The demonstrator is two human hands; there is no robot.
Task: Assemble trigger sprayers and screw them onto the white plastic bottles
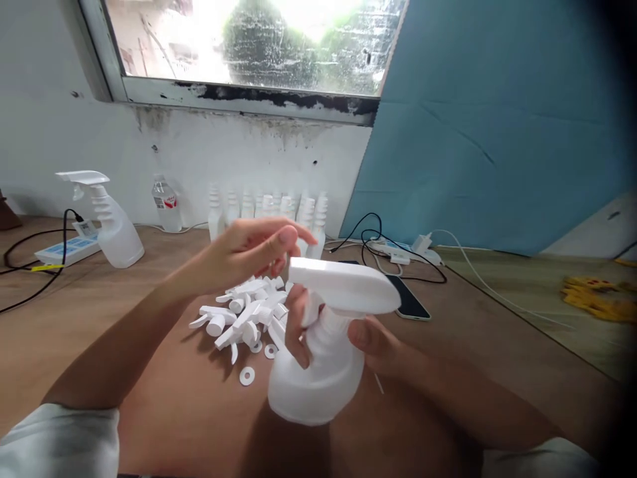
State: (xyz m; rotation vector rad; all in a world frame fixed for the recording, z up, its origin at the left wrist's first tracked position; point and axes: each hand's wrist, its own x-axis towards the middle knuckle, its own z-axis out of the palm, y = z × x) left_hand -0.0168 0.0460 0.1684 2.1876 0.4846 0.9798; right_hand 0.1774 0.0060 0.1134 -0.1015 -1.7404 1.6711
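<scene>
Clear bottle [171, 222] by wall: label [169, 202] red and white, print too small to read. Phone [414, 302] partly hidden behind spray head [343, 284]; row of white bottles [216, 219] partly blocked by left hand [261, 249]. Both sleeves [64, 438] cut off by frame edge. Spray bottle [316, 392] held roughly upright around neck by right hand [381, 348], in front of person — contents, if any, cannot tell. Left hand loosely extended, unclenched, near front end of spray head — loose spray heads [253, 312] piled on table [174, 425] beyond.
</scene>
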